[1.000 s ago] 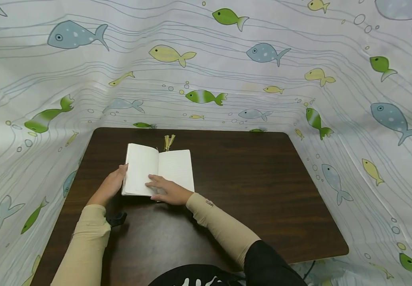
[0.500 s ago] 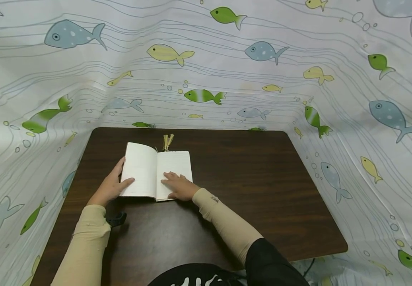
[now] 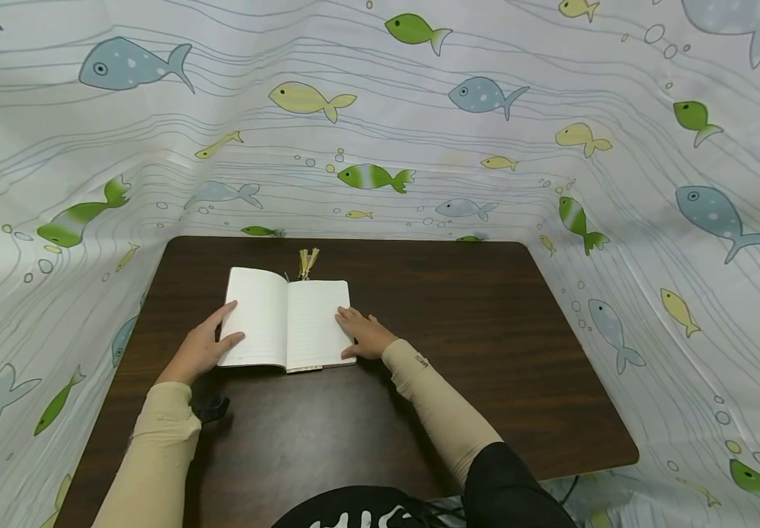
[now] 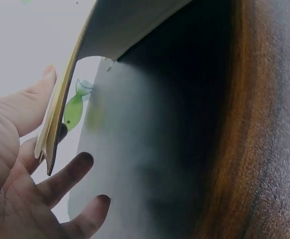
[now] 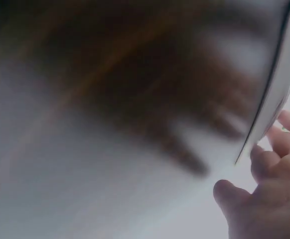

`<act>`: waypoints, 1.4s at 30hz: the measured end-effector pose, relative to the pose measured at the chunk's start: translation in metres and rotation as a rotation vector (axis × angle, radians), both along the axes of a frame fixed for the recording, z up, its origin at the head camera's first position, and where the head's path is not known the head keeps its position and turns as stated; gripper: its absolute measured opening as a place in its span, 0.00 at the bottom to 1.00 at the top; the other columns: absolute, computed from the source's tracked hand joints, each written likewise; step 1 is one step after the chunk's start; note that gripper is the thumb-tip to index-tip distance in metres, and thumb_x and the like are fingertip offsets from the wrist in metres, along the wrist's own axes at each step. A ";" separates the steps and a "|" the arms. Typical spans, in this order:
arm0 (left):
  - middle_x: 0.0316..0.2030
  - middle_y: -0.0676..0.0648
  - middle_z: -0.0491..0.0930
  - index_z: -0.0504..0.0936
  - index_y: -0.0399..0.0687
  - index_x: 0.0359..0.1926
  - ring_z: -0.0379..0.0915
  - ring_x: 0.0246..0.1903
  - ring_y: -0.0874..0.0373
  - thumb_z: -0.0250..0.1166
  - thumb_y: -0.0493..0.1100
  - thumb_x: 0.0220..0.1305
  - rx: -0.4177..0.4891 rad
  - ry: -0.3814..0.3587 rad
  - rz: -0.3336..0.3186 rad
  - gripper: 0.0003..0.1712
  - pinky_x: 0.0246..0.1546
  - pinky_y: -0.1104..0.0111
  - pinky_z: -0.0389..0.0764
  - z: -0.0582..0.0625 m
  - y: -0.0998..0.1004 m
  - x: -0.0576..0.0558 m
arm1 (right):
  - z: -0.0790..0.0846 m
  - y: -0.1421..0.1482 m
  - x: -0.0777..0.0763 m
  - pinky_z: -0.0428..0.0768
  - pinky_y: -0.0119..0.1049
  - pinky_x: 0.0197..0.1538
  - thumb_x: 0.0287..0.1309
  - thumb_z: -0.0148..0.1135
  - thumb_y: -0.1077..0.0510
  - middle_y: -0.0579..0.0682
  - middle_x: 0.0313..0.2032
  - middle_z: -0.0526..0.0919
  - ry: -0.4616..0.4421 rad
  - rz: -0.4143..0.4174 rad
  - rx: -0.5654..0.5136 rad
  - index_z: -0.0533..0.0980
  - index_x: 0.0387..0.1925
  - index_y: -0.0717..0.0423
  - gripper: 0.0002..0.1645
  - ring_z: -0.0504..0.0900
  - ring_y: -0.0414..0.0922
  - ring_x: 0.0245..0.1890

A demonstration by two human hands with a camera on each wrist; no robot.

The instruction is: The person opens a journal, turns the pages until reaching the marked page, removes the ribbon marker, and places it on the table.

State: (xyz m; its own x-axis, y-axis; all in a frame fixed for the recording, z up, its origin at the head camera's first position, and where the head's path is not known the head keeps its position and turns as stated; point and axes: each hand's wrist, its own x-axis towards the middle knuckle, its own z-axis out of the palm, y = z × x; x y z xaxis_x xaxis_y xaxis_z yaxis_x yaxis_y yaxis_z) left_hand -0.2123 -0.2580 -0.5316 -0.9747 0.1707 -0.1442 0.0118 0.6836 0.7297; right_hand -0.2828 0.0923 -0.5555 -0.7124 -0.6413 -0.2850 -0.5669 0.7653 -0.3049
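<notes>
An open notebook (image 3: 257, 323) with blank, faintly lined pages lies on the dark wooden table, its left half raised a little. My left hand (image 3: 196, 350) holds the left edge, thumb over the page. In the left wrist view the notebook's edge (image 4: 60, 107) passes between the thumb and the index finger, while the other fingers spread loosely below the cover. At the opposite side my right hand (image 3: 370, 337) rests its fingers on the right page's outer edge. The right wrist view shows those fingertips along the notebook's edge (image 5: 269, 94), with the thumb extended apart.
A yellow tassel bookmark (image 3: 307, 262) sticks out past the notebook's top. The brown table (image 3: 472, 352) has rounded corners and is enclosed by a fish-print curtain (image 3: 380, 110) at the back and both sides. A black band (image 3: 212, 408) shows at the left wrist.
My right hand has swept right, from the left page across to the right page's outer edge. The left thumb has come over the left page, and the notebook now lies open with both pages uncovered.
</notes>
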 end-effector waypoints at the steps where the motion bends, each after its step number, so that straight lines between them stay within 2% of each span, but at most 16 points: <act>1: 0.73 0.30 0.43 0.44 0.46 0.77 0.42 0.70 0.28 0.58 0.55 0.69 -0.001 0.009 0.001 0.46 0.63 0.33 0.51 0.000 0.000 0.000 | 0.001 0.002 0.001 0.48 0.55 0.74 0.58 0.62 0.40 0.46 0.77 0.40 -0.015 -0.014 -0.012 0.44 0.76 0.51 0.55 0.39 0.46 0.76; 6: 0.74 0.30 0.41 0.47 0.42 0.76 0.40 0.70 0.28 0.59 0.53 0.69 -0.018 0.056 0.005 0.45 0.63 0.33 0.50 -0.002 -0.001 0.001 | 0.002 0.006 0.001 0.47 0.55 0.74 0.57 0.63 0.40 0.45 0.77 0.41 -0.006 -0.025 -0.018 0.43 0.76 0.49 0.56 0.39 0.48 0.76; 13: 0.74 0.32 0.39 0.47 0.43 0.76 0.39 0.70 0.28 0.60 0.53 0.68 -0.019 0.064 0.011 0.45 0.63 0.33 0.50 -0.004 -0.001 0.003 | 0.004 0.003 0.005 0.47 0.59 0.73 0.55 0.64 0.39 0.46 0.76 0.46 0.069 -0.037 0.000 0.48 0.76 0.51 0.55 0.46 0.48 0.76; 17: 0.75 0.32 0.39 0.46 0.43 0.76 0.39 0.70 0.28 0.59 0.53 0.68 -0.019 0.065 0.011 0.45 0.63 0.32 0.50 -0.005 -0.001 0.003 | 0.002 -0.001 0.008 0.50 0.59 0.72 0.57 0.61 0.38 0.46 0.75 0.53 0.214 -0.012 0.061 0.55 0.74 0.50 0.49 0.52 0.48 0.75; 21: 0.75 0.33 0.39 0.46 0.44 0.76 0.39 0.71 0.28 0.59 0.55 0.69 -0.019 0.067 0.010 0.46 0.63 0.32 0.48 -0.007 -0.001 0.003 | -0.002 -0.005 0.007 0.59 0.59 0.70 0.55 0.61 0.35 0.50 0.71 0.63 0.433 0.007 0.107 0.66 0.69 0.49 0.44 0.59 0.49 0.72; 23: 0.75 0.33 0.39 0.46 0.44 0.76 0.39 0.71 0.29 0.59 0.56 0.68 -0.018 0.069 0.011 0.46 0.63 0.33 0.48 -0.007 -0.001 0.003 | -0.003 -0.007 0.006 0.62 0.58 0.68 0.51 0.62 0.32 0.53 0.70 0.64 0.494 -0.013 0.115 0.66 0.68 0.51 0.47 0.60 0.50 0.71; 25: 0.75 0.33 0.39 0.46 0.44 0.76 0.39 0.71 0.29 0.58 0.57 0.68 -0.017 0.069 0.010 0.46 0.64 0.33 0.49 -0.008 -0.002 0.003 | -0.004 -0.009 0.006 0.63 0.58 0.68 0.47 0.62 0.28 0.55 0.71 0.61 0.519 -0.040 0.122 0.63 0.69 0.55 0.55 0.60 0.51 0.71; 29: 0.74 0.33 0.39 0.46 0.43 0.76 0.40 0.71 0.29 0.58 0.57 0.69 -0.017 0.069 0.011 0.46 0.64 0.33 0.49 -0.009 -0.002 0.003 | -0.007 -0.011 0.003 0.59 0.58 0.70 0.47 0.62 0.27 0.56 0.74 0.54 0.484 -0.098 0.109 0.52 0.73 0.60 0.63 0.53 0.51 0.74; 32: 0.74 0.33 0.39 0.46 0.43 0.76 0.39 0.71 0.29 0.58 0.57 0.69 -0.017 0.067 0.010 0.46 0.64 0.34 0.49 -0.009 -0.001 0.003 | -0.007 -0.013 0.001 0.56 0.59 0.71 0.51 0.63 0.30 0.56 0.74 0.51 0.422 -0.126 0.033 0.51 0.74 0.59 0.60 0.50 0.50 0.75; 36: 0.75 0.33 0.38 0.45 0.45 0.76 0.39 0.71 0.29 0.57 0.58 0.69 -0.015 0.055 0.014 0.46 0.64 0.33 0.49 -0.007 -0.001 0.003 | 0.002 -0.017 -0.001 0.54 0.56 0.72 0.59 0.63 0.41 0.54 0.74 0.53 0.264 -0.116 -0.202 0.55 0.72 0.61 0.50 0.50 0.48 0.75; 40: 0.75 0.34 0.38 0.45 0.47 0.77 0.40 0.70 0.28 0.54 0.58 0.71 0.000 0.055 0.013 0.44 0.63 0.32 0.50 0.001 0.001 0.005 | 0.015 -0.028 0.004 0.55 0.42 0.74 0.67 0.59 0.51 0.55 0.73 0.56 0.100 -0.074 -0.447 0.54 0.72 0.64 0.41 0.54 0.46 0.74; 42: 0.75 0.35 0.39 0.46 0.48 0.77 0.40 0.70 0.28 0.50 0.57 0.73 0.014 0.059 0.010 0.40 0.63 0.32 0.49 0.005 0.002 0.005 | 0.020 -0.036 0.009 0.56 0.37 0.73 0.69 0.55 0.51 0.55 0.73 0.56 0.020 -0.068 -0.527 0.52 0.73 0.63 0.40 0.54 0.45 0.74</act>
